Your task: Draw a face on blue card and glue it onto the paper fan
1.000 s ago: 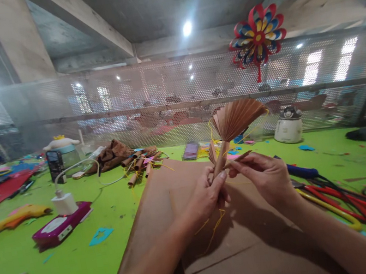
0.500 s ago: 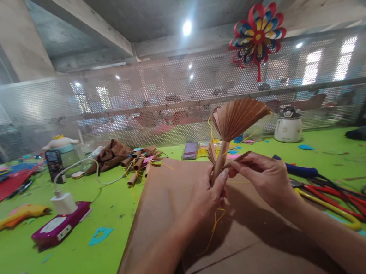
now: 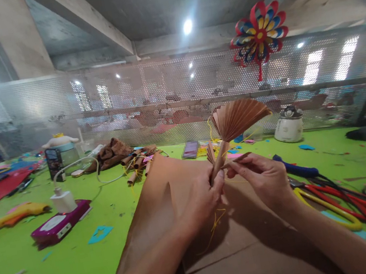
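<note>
A pleated brown paper fan [image 3: 241,118] stands tilted above the brown cardboard [image 3: 225,265], spread out on a rolled paper stem [image 3: 220,161]. My left hand [image 3: 200,199] is closed around the lower part of that stem. Fingers of my right hand [image 3: 268,176] pinch a thin brown paper strip [image 3: 242,158] whose inner end meets the stem. Yellow string [image 3: 215,225] dangles below my left hand. A smaller folded paper piece [image 3: 210,151] shows just left of the stem; how it is joined is hidden.
Red-handled scissors [image 3: 359,203] and a dark blue tool handle [image 3: 297,168] lie at right, near a white bottle [image 3: 288,126]. Leftward are a purple power strip [image 3: 60,223], a yellow glue gun [image 3: 14,219], a phone [image 3: 54,164] and several paper rolls [image 3: 138,163].
My hands and the fan hold almost the same pose. My right fingers have shifted very slightly at the stem, and the camera view has moved a little.
</note>
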Demonstrator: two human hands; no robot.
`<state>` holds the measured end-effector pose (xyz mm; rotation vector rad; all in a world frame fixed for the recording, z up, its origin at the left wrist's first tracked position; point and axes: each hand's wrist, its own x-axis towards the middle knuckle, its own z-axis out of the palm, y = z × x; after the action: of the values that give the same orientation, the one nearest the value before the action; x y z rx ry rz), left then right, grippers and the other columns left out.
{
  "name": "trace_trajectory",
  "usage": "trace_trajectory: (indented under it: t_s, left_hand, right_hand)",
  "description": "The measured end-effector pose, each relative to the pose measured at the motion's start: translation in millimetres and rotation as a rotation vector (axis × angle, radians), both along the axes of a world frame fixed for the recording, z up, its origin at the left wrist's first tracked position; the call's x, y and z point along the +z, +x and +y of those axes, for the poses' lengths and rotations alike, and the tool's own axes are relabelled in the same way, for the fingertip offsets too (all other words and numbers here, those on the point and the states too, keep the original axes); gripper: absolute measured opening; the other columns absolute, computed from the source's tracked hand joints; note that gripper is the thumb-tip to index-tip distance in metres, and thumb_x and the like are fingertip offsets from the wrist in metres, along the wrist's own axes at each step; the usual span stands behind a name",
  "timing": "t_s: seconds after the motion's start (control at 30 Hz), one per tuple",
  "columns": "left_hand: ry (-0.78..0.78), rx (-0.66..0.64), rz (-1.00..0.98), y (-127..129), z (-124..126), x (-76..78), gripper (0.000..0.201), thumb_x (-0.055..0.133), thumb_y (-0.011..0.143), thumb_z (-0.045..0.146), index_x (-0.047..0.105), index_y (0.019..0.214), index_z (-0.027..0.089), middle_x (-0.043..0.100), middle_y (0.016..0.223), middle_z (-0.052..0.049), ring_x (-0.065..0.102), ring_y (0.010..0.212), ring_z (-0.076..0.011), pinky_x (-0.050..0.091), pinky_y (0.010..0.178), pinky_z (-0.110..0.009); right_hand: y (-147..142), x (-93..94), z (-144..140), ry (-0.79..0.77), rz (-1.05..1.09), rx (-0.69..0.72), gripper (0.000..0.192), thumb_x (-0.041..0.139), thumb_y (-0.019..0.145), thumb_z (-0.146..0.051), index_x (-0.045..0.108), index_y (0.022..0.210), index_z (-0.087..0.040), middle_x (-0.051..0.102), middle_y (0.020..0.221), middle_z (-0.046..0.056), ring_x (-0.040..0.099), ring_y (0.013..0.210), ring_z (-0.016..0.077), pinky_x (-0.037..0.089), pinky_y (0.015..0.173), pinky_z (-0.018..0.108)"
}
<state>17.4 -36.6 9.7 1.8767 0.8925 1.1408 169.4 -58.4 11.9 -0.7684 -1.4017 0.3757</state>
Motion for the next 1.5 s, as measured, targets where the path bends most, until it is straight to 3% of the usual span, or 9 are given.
trace_trajectory:
  t_s: [0.27,1.1,1.5]
  left_hand:
    - [0.005,0.021,0.044,1.3,-1.3,-1.1,0.025,0.044,0.092,0.037,0.055,0.081,0.017,0.049,0.051,0.004,0.045,0.042,-0.0085,0.035,0.043,-0.02]
    - [0.007,0.047,0.061,1.5,-0.3,-3.0,0.028,0.043,0.092,0.038,0.056,0.08,0.016,0.048,0.051,0.005,0.044,0.043,-0.0083,0.034,0.046,-0.021]
    - [-0.089,-0.056,-0.022,-2.0,-3.4,-1.1,0.023,0.051,0.087,0.041,0.054,0.088,0.018,0.054,0.057,0.003,0.047,0.046,-0.0103,0.036,0.047,-0.023]
  right_hand:
    - [-2.6,0.9,-3.6,-0.03,0.023,-0.017,0.003,0.07,0.078,-0.022,0.07,0.076,-0.02,0.072,0.069,0.001,0.068,0.063,0.0137,0.059,0.065,0.027]
    - [-6.4,0.2,-2.4,-0.011,0.078,0.017,0.001,0.071,0.076,-0.017,0.07,0.075,-0.017,0.072,0.067,0.001,0.069,0.06,0.0105,0.058,0.063,0.02]
    - [-2.6,-1.1,-1.6,-0.01,0.031,-0.033,0.006,0.07,0.078,-0.022,0.07,0.075,-0.017,0.07,0.066,0.001,0.067,0.061,0.0113,0.056,0.062,0.022]
